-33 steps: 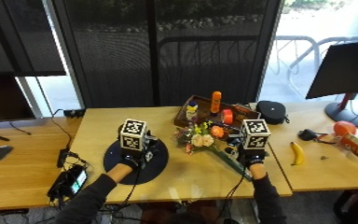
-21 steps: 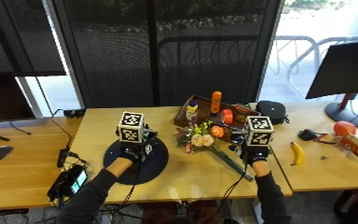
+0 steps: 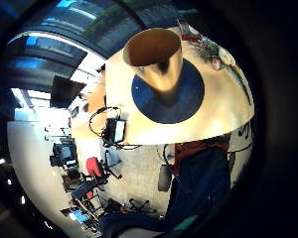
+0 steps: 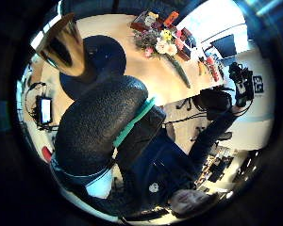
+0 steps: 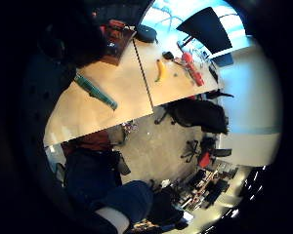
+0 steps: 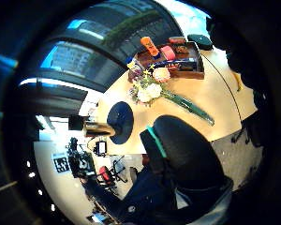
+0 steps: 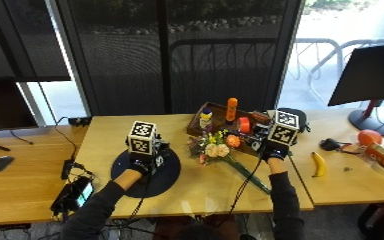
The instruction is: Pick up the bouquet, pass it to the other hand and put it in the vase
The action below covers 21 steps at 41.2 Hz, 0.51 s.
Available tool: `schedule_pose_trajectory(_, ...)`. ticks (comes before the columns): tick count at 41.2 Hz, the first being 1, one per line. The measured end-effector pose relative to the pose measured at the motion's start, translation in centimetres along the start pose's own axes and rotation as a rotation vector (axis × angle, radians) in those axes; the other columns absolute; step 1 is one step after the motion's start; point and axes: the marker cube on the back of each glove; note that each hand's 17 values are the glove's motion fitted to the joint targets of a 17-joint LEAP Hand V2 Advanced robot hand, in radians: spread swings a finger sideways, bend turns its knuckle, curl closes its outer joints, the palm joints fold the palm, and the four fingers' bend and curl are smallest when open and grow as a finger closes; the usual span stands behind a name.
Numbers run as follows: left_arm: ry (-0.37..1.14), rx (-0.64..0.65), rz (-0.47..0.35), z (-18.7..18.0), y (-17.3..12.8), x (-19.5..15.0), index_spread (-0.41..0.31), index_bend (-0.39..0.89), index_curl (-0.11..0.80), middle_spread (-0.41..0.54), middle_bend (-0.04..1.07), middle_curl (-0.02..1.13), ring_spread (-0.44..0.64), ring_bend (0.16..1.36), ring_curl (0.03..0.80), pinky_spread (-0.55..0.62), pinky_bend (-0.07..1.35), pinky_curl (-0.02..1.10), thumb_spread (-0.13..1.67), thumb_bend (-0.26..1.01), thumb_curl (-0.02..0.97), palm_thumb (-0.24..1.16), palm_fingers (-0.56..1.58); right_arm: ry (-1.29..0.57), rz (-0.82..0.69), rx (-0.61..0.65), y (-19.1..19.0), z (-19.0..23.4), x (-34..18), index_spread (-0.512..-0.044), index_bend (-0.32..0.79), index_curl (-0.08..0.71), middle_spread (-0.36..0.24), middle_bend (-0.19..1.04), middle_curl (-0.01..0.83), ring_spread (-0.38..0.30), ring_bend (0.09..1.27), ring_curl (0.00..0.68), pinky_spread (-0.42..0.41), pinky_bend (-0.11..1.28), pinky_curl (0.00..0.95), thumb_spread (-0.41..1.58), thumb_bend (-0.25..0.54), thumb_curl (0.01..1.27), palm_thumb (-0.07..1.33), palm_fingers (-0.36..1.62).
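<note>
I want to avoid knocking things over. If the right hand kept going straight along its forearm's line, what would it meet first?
Probably the wooden tray of bottles just beyond the right hand; height is unclear.

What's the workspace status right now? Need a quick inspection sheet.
Surface: wooden table, dark round mat on it.
Job's things: bouquet lies flat on the table; gold vase stands upright on the mat.
Clutter: wooden tray with bottles behind the bouquet; banana and red items at the person's right.
Grippers: left hand over the mat; right hand raised beside the bouquet; neither holds anything, fingers not readable.
Cables: black cables and a small device at the table's left edge.
Surroundings: dark windows, monitor at right.
</note>
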Motion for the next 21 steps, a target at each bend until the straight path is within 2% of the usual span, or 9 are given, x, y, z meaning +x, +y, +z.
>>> schedule_pose_trajectory(5, 0.001, 0.0, 0.006, 0.1, 0.0, 0.1, -0.039, 0.12, 0.17, 0.259, 0.2, 0.26, 0.26, 0.7, 0.265, 0.36, 0.5, 0.28, 1.09, -0.02, 0.192, 0.02, 0.09, -0.062, 0.093, -0.063, -1.9, 1.9, 0.5, -0.26, 0.05, 0.145, -0.12, 0.29, 0.363, -0.162, 0.54, 0.365, -0.036, 0.5, 0.334, 1.17, 0.077, 0.2, 0.41, 0.78)
schedule_pose_trajectory(13, 0.001, -0.014, 0.025, 0.7, 0.3, 0.5, -0.039, 0.12, 0.185, 0.25, 0.2, 0.28, 0.26, 0.71, 0.273, 0.36, 0.5, 0.29, 1.1, -0.02, 0.21, 0.01, 0.08, -0.144, 0.206, -0.137, -4.1, 7.6, 2.0, -0.217, 0.04, 0.123, -0.096, 0.29, 0.386, -0.151, 0.57, 0.381, -0.014, 0.55, 0.352, 1.15, 0.038, 0.23, 0.44, 0.74)
schedule_pose_trajectory(21, -0.009, -0.024, 0.032, 1.2, 0.4, 0.8, -0.039, 0.12, 0.199, 0.248, 0.2, 0.3, 0.26, 0.71, 0.277, 0.36, 0.49, 0.3, 1.1, -0.02, 0.224, 0.01, 0.08, -0.164, 0.215, -0.237, -4.8, 14.5, 2.9, -0.186, 0.06, 0.118, -0.083, 0.3, 0.408, -0.151, 0.59, 0.393, 0.0, 0.57, 0.362, 1.11, 0.02, 0.27, 0.51, 0.69)
